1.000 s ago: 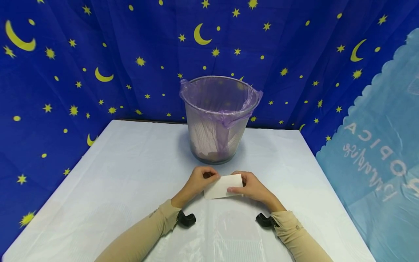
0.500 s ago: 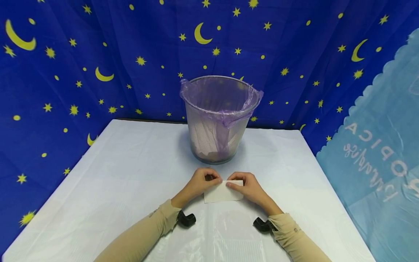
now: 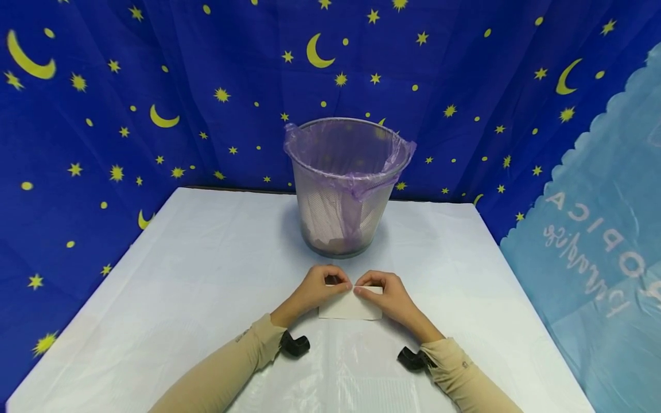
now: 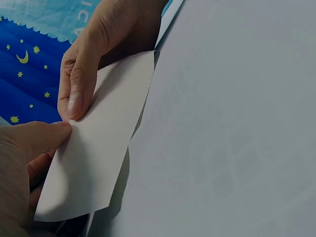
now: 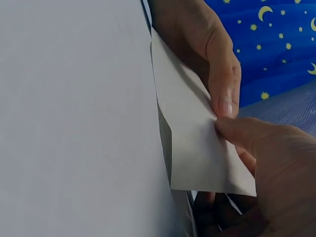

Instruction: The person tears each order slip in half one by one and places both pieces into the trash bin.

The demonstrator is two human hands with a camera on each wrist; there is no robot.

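Observation:
A small white piece of paper (image 3: 350,305) is held between both hands over the table, in front of the bin. My left hand (image 3: 316,289) pinches its upper edge near the middle, thumb on the near face. Right beside it, my right hand (image 3: 389,295) pinches the same edge, the two thumb tips nearly touching. In the left wrist view the paper (image 4: 106,133) is smooth on the side seen. The right wrist view shows a second layer behind the paper (image 5: 197,138) along its lower edge. The fingers behind the sheet are partly hidden.
A mesh waste bin (image 3: 320,212) with a purple bag (image 3: 356,186) over its rim stands behind the hands, some pale scraps low inside. The white-covered table (image 3: 217,246) meets a blue star-patterned curtain (image 3: 232,69). A light blue cloth (image 3: 583,275) hangs at the right.
My right hand has shifted from the paper's right end to its upper edge, close to the left hand. The paper has tipped and lowered slightly. The bin has not moved.

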